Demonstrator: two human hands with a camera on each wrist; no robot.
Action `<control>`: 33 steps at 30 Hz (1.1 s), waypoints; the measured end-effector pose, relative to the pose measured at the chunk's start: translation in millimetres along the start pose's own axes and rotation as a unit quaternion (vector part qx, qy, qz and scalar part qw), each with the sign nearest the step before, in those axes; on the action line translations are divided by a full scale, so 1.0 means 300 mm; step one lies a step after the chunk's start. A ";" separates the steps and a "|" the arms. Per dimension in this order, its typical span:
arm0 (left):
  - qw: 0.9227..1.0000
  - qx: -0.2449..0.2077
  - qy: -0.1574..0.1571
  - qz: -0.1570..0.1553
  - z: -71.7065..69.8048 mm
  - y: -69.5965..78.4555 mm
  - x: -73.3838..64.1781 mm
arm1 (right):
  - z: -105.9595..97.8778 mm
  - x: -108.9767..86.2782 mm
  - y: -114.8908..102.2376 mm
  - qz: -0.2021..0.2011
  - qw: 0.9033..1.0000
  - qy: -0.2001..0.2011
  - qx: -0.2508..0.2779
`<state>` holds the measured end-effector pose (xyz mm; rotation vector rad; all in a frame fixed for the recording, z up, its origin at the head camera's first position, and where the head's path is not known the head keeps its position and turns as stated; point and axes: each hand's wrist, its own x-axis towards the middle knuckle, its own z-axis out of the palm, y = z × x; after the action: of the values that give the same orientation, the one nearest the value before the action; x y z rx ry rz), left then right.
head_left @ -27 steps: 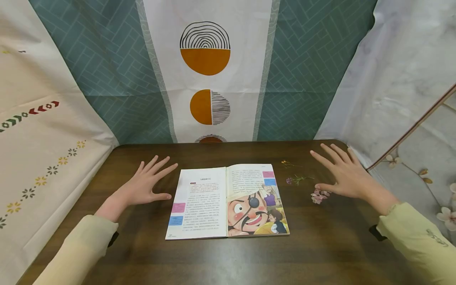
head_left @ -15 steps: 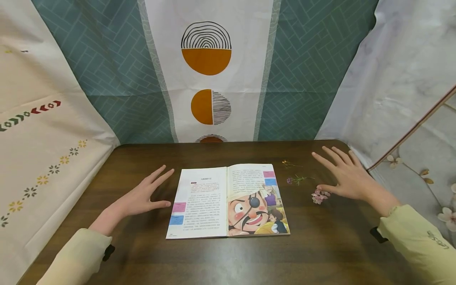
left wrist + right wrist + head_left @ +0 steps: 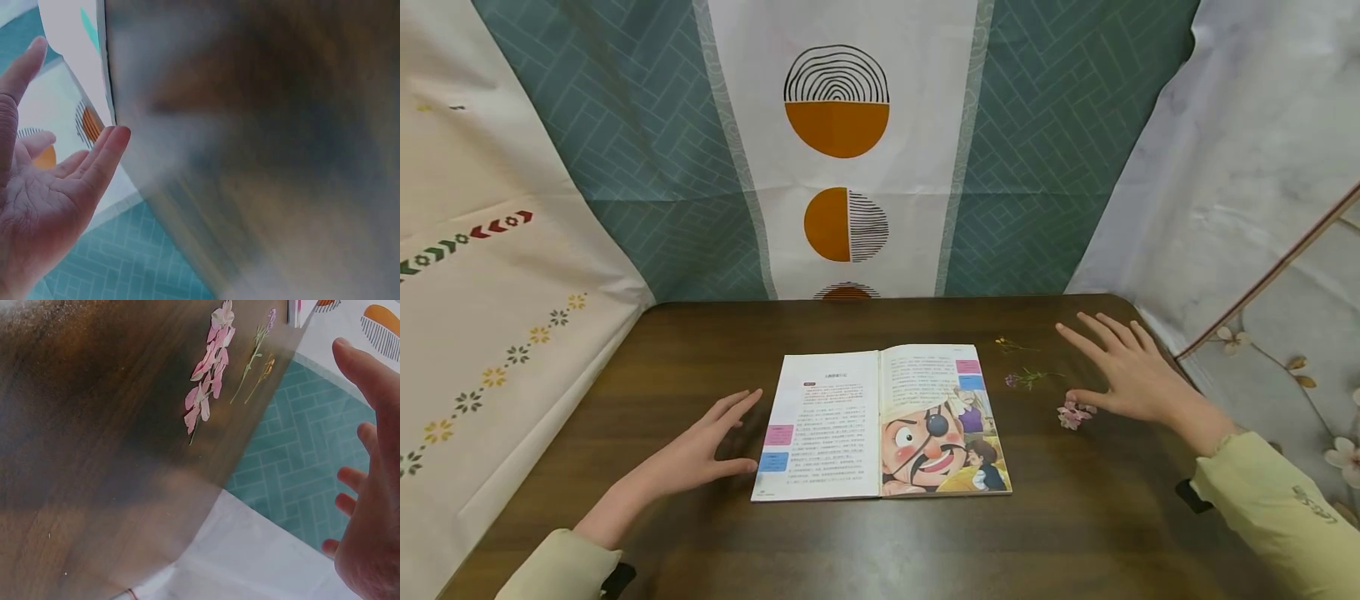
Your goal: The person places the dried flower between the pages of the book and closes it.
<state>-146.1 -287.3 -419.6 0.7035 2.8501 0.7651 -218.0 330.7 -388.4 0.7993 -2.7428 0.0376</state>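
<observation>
An open picture book (image 3: 831, 425) lies flat on the dark wooden table. Text fills its left page, and a pirate with an eye patch is drawn on the right one. Just beside the left page is my left hand (image 3: 696, 450), fingers extended and thumb apart; whether it touches the paper I cannot tell. My right hand (image 3: 1138, 379) is spread above the table's right side, holding nothing. Its thumb partly covers a pink flower sprig (image 3: 1072, 415), seen at full length in the right wrist view. Further back lie a purple flower sprig (image 3: 1026, 379) and a thin yellow one (image 3: 1013, 344).
The table (image 3: 880, 554) ends at a teal and white patterned cloth (image 3: 850, 183) hanging behind it. A cream cloth (image 3: 512, 317) borders the left side. On the right hangs a pale cloth with printed blossoms (image 3: 1247, 242).
My left hand has come down and nearer to me, its spread fingers drawing closer together at the book's left edge. My right hand has barely moved; book and sprigs lie as before.
</observation>
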 end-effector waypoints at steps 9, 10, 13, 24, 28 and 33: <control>0.997 -0.073 -0.010 -0.026 0.033 0.028 -0.012 | 0.001 0.007 0.012 0.009 1.000 -0.015 0.003; 0.996 -0.081 -0.015 -0.031 0.037 0.030 -0.011 | 0.001 0.008 0.014 0.010 1.000 -0.016 0.003; 0.993 -0.103 -0.031 -0.039 0.047 0.030 -0.010 | 0.002 0.013 0.018 0.013 1.000 -0.022 0.009; 0.993 -0.114 -0.042 -0.004 0.093 0.032 -0.026 | 0.032 0.026 0.044 0.020 0.999 -0.037 0.033; 0.995 -0.094 -0.037 0.014 0.106 0.035 -0.029 | 0.042 0.032 0.045 0.020 0.998 -0.044 0.035; 0.995 -0.092 -0.028 0.015 0.112 0.036 -0.024 | 0.045 0.044 0.047 0.020 0.998 -0.054 0.037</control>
<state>-128.0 -267.4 -443.5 0.7303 2.6801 0.9816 -239.5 334.3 -397.0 0.7886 -2.8744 0.1086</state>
